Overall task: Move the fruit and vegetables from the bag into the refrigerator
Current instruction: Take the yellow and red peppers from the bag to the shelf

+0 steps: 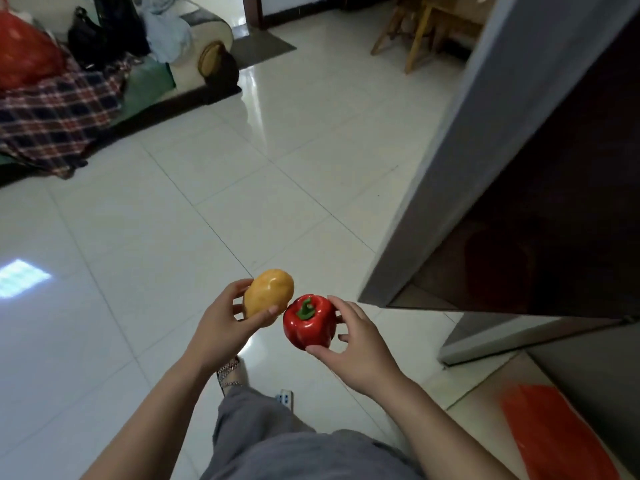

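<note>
My left hand [221, 327] grips a yellow-brown potato [267, 292] between thumb and fingers. Right beside it, my right hand [360, 344] holds a red bell pepper [308, 327] with its green stem pointing up. Both are held low over the tiled floor, nearly touching each other. The refrigerator [491, 157] rises at the right, grey on its side with a dark glossy front; its inside is not visible. An orange plastic bag [554, 434] lies flat at the bottom right, beside the refrigerator's base.
A sofa [145, 74] with a plaid blanket, dark bags and a red bag stands at the far left. Wooden chair legs [415, 36] show at the top right. A white power strip [285, 398] lies on the floor by my sandalled foot [232, 374].
</note>
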